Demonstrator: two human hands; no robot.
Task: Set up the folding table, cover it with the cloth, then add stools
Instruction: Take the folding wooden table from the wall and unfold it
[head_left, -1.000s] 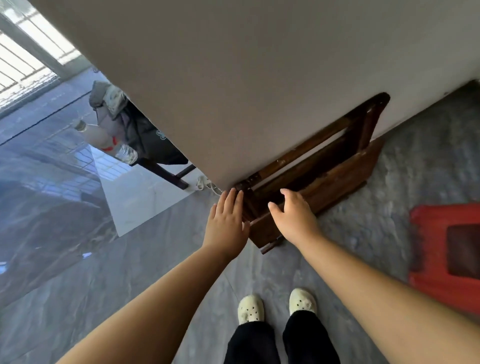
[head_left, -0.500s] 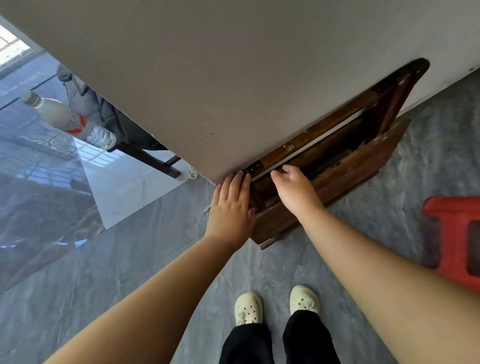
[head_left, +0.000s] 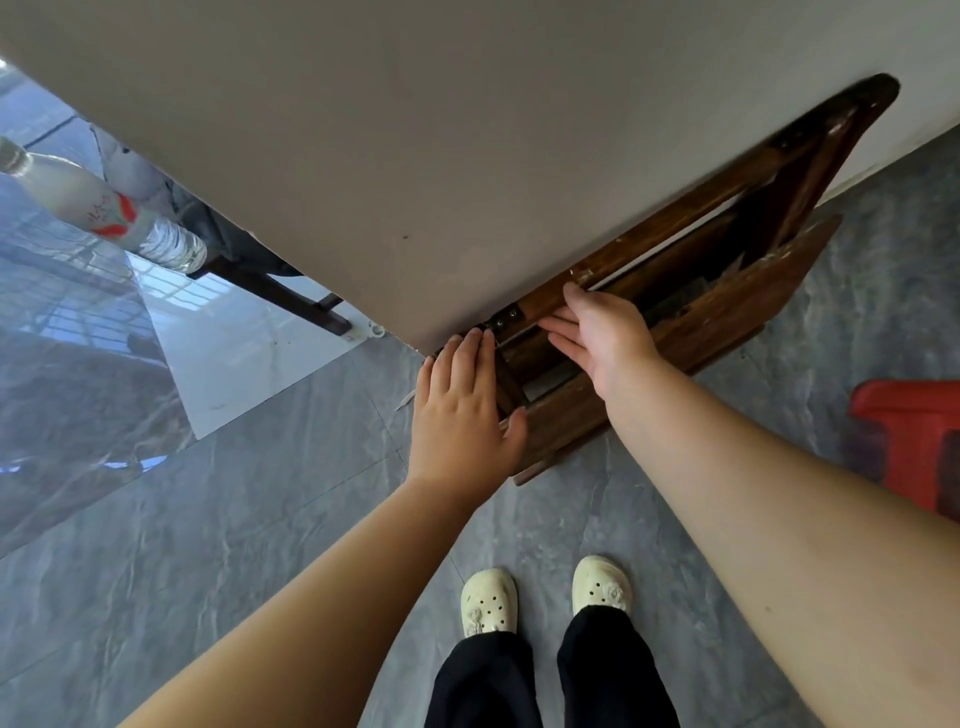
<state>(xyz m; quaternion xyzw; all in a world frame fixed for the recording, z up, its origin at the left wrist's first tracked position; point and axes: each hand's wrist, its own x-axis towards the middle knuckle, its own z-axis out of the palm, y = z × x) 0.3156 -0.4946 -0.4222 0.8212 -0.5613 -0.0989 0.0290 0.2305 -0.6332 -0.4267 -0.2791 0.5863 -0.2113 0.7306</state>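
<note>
Since the earlier frame our right hand (head_left: 605, 338) climbs to the top rail of the folding table (head_left: 737, 306), which stands folded against the wall (head_left: 467, 130); our left hand (head_left: 460, 410) presses its end. Both lie flat, clasping nothing. We should grip the frame firmly before pulling. We count one table, one red stool (head_left: 909, 431).

This looks like a room in a home. Glossy grey marble-look floor tiles (head_left: 260, 519) meet a plain pale wall (head_left: 467, 130). A folded wooden table (head_left: 737, 306) leans against that wall, with a red plastic stool (head_left: 904, 431) to its right and a plastic bottle (head_left: 104, 213) far to its left.
</note>
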